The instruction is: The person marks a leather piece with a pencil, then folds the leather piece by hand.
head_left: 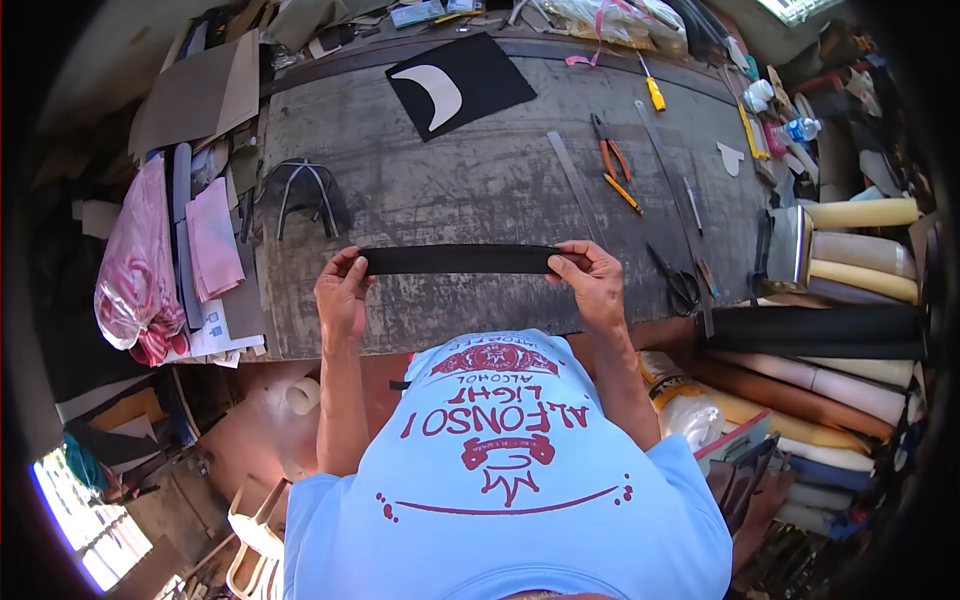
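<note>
A narrow black strip [455, 260], apparently fabric, is stretched level across the near part of the worktable [430, 190]. My left hand [343, 290] pinches its left end between thumb and fingers. At the opposite end, my right hand [592, 282] grips the strip the same way, thumb in front. Just beyond my left hand lies a black piece with grey curved trim [305, 195]. Farther back, a white crescent-shaped piece [436, 95] rests on a black fabric square [490, 85]. Black-handled scissors [683, 290] are to the right of my right hand.
Pliers [610, 150], a yellow pencil [624, 195], a metal ruler [575, 185] and a yellow screwdriver [654, 92] lie on the table's right half. Rolls of material [830, 335] are stacked at right. Pink cloth [213, 240] and a plastic-wrapped bundle [140, 260] sit at left.
</note>
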Tool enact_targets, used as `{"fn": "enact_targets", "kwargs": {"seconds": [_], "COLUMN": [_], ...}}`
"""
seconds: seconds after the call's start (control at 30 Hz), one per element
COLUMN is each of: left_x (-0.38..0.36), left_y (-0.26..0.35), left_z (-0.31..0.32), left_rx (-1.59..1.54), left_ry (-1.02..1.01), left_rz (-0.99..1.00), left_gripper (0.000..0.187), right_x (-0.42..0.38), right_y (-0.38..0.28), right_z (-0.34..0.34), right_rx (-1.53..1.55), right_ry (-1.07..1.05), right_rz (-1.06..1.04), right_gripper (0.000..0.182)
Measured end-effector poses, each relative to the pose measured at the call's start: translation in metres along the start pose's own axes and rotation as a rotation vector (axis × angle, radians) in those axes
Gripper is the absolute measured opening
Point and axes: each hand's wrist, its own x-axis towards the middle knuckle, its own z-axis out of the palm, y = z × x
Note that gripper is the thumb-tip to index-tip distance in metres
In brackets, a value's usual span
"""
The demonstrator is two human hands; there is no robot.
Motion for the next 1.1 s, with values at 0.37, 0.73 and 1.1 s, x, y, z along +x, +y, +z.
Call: {"fn": "enact_targets", "kwargs": {"seconds": [0.37, 0.73, 1.1], "left_x": [-0.009, -0.041, -0.049], "left_y": [-0.013, -0.005, -0.026], "left_z": [-0.010, 0.067, 0.131], "left_rx": [0.108, 1.027, 0.893], "left_ry": [-0.211, -0.542, -0.643], "left_rz": [-0.080, 0.471, 0.214], "left_gripper": [0.032, 0.039, 0.025], "right_x": [-0.027, -0.029, -0.016], "right_y": [0.015, 0.015, 0.002], "right_z": [-0.002, 0.026, 0.040], "right_rx": [0.074, -0.463, -0.561], "right_ry": [0.120, 0.056, -0.054], "right_rz": [-0.064, -0.136, -0.201], "right_gripper": [0.019, 0.025, 0.039]}}
